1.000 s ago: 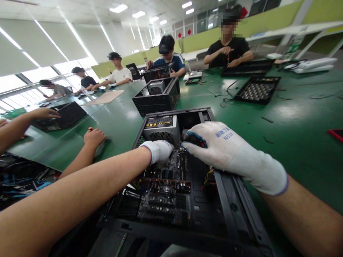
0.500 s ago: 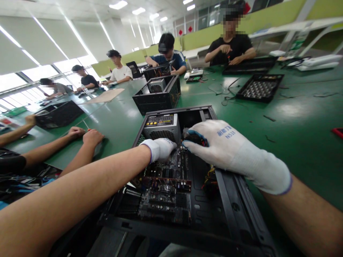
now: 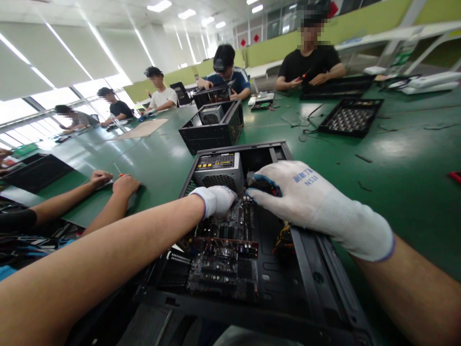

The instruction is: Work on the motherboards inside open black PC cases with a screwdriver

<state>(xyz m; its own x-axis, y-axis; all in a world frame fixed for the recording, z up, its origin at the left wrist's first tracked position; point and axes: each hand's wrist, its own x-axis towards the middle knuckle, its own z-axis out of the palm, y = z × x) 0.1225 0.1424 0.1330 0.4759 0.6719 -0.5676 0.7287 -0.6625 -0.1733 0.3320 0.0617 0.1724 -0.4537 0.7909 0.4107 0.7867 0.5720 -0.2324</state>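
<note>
An open black computer case [image 3: 309, 269] lies before me with a motherboard [image 3: 223, 274] inside. At its far end sits a silver power supply [image 3: 219, 168]. My left hand [image 3: 219, 199], in a white glove, reaches down at the board's upper edge beside the power supply. Its fingers are bent together, and their tips are hidden. My right hand [image 3: 291, 187], also gloved, rests over the case's right rail. Its blue-coated fingers and thumb curl around something dark near the power supply, which I cannot make out. Yellow and red wires [image 3: 283, 238] hang below this hand.
Another open case [image 3: 212, 129] stands beyond mine on the green table [image 3: 406, 202]. A black panel [image 3: 351, 117] and loose cables lie at the right. A co-worker's hands [image 3: 124, 185] are close on my left, near a screwdriver [image 3: 117, 169]. Several people sit around the table.
My hands and the case are almost unmoved. On the left, a co-worker's black case has been lowered and shifted left. The person at the far right has lowered a hand.
</note>
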